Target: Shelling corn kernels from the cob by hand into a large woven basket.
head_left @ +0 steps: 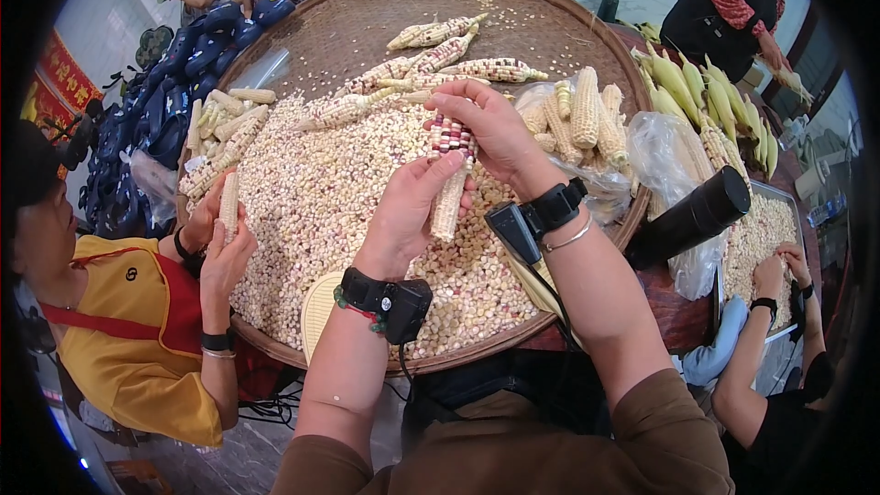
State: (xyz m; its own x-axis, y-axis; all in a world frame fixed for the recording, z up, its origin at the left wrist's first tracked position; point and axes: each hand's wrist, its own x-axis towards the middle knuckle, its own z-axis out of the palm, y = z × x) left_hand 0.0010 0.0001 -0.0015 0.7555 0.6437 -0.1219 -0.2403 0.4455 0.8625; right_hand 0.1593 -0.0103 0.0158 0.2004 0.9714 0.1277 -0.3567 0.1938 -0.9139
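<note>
My left hand grips the half-bare cob, right hand its upper end; I should thumb kernels off row-wise.

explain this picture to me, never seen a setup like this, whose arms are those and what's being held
There's no machine here, just a person; a wide camera on their head looks down, bending straight edges. Their bare left hand holds a partly stripped corn cob, with the right hand on its upper end, where dark red and white kernels remain. Beneath is a big round woven tray, spread with loose kernels and more cobs. Someone in yellow at left holds another cob.
</note>
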